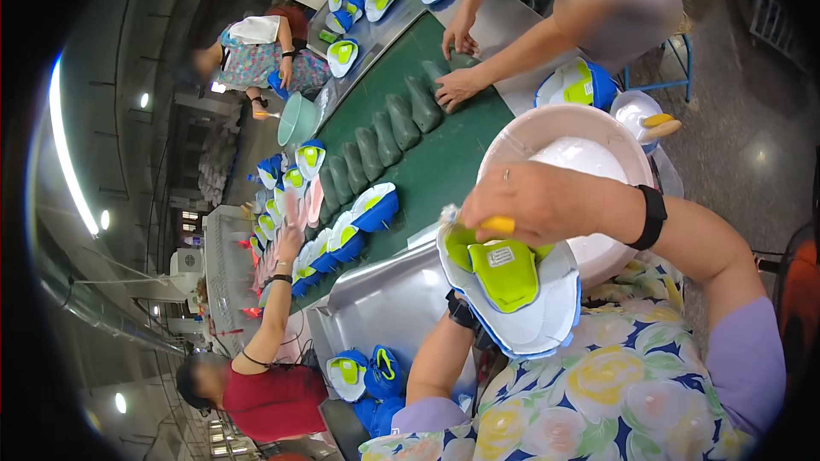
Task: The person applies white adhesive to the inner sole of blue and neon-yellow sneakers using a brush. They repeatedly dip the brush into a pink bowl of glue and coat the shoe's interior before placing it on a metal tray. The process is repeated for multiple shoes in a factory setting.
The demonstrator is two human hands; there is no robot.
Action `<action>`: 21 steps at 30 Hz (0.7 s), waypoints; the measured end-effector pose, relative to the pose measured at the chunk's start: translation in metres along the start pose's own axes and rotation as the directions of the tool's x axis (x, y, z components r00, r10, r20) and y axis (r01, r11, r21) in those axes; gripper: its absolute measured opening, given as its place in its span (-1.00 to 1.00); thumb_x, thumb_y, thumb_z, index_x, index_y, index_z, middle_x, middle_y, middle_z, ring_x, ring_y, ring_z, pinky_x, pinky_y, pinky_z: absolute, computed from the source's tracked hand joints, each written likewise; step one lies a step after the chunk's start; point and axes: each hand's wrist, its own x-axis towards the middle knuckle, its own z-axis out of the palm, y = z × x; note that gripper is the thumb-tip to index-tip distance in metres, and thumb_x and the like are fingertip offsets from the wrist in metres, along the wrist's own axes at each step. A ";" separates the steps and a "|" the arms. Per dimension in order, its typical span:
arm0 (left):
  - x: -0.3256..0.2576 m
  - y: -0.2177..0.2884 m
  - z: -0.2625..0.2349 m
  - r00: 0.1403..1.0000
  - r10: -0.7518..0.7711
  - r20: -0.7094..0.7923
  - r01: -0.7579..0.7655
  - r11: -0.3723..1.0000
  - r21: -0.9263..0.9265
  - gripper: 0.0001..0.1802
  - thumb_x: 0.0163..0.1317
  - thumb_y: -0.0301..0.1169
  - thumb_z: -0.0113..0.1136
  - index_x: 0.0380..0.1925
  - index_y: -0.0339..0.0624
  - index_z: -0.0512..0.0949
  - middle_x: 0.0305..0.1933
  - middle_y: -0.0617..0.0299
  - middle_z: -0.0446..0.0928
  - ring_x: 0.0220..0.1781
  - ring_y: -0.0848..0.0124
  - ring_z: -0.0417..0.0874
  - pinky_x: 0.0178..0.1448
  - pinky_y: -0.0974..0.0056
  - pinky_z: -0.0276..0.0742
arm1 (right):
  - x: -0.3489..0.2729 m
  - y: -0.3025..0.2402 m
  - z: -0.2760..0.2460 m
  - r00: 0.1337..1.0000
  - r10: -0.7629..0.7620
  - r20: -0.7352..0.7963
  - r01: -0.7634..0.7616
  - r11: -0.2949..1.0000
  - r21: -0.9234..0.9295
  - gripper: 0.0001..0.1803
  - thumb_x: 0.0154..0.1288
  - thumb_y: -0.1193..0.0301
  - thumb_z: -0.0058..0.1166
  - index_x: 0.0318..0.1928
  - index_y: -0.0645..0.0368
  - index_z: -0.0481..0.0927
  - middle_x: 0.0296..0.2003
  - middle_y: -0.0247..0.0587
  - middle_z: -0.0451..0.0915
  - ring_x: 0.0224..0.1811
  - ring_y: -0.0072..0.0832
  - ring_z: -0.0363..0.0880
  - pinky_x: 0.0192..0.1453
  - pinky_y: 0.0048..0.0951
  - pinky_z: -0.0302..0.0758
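Note:
A blue and white shoe upper [547, 312] with a lime-green lining [506, 277] and a small white label is held tilted in front of my chest. My left forearm runs up behind it; my left hand is hidden there, holding the upper from beneath. My right hand [521, 203] is closed around the yellow handle of a brush [497, 224]. The brush's pale bristles sit at the toe-side edge of the upper. Just beyond my right wrist stands a pinkish basin [504, 138] containing white liquid.
A green conveyor belt [427, 179] carries a row of dark shoe lasts [386, 138] and several blue uppers [376, 207]. Across it, a co-worker's hands [461, 85] touch lasts. A person in red [272, 393] reaches over the belt at left. A white pot [636, 111] with yellow-handled brushes stands beside the basin.

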 end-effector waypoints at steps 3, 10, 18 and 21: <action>0.005 0.008 -0.004 1.000 -0.001 -0.003 0.001 1.000 0.017 -0.43 0.46 -0.22 0.08 0.41 -0.07 0.29 0.36 0.16 0.46 0.32 0.24 0.53 0.41 0.10 0.48 | 0.002 0.011 -0.007 0.982 0.186 0.013 -0.184 0.979 -0.086 -0.81 0.30 0.40 0.24 -0.19 0.14 0.50 -0.27 -0.14 0.64 -0.18 -0.07 0.65 -0.08 -0.15 0.57; 0.005 0.041 -0.029 0.997 0.063 -0.038 -0.061 0.997 0.046 -0.38 0.41 -0.34 0.15 0.43 -0.08 0.25 0.37 0.16 0.44 0.35 0.25 0.50 0.44 0.12 0.44 | -0.006 0.031 -0.019 0.833 0.532 0.151 -0.528 0.847 -0.065 -0.78 0.28 0.38 0.25 -0.23 0.25 0.52 -0.32 0.06 0.66 -0.30 0.02 0.63 -0.20 -0.17 0.53; 0.014 0.092 -0.114 0.849 0.515 -0.115 -0.366 0.732 0.575 -0.30 0.35 -0.48 0.23 0.45 -0.10 0.20 0.38 0.15 0.41 0.39 0.25 0.46 0.47 0.13 0.40 | -0.015 0.033 -0.036 0.669 0.743 -0.011 -0.742 0.669 0.037 -0.75 0.23 0.38 0.31 -0.19 0.29 0.61 -0.35 -0.06 0.68 -0.29 -0.29 0.65 -0.12 -0.31 0.53; 0.048 0.102 -0.171 0.779 0.573 -0.254 -0.467 0.801 0.374 -0.29 0.34 -0.53 0.22 0.46 -0.10 0.20 0.39 0.16 0.40 0.42 0.23 0.43 0.47 0.13 0.38 | -0.028 0.031 -0.041 0.576 0.814 -0.077 -0.808 0.581 0.097 -0.77 0.21 0.42 0.33 -0.19 0.27 0.62 -0.30 -0.13 0.69 -0.21 -0.37 0.67 -0.04 -0.36 0.54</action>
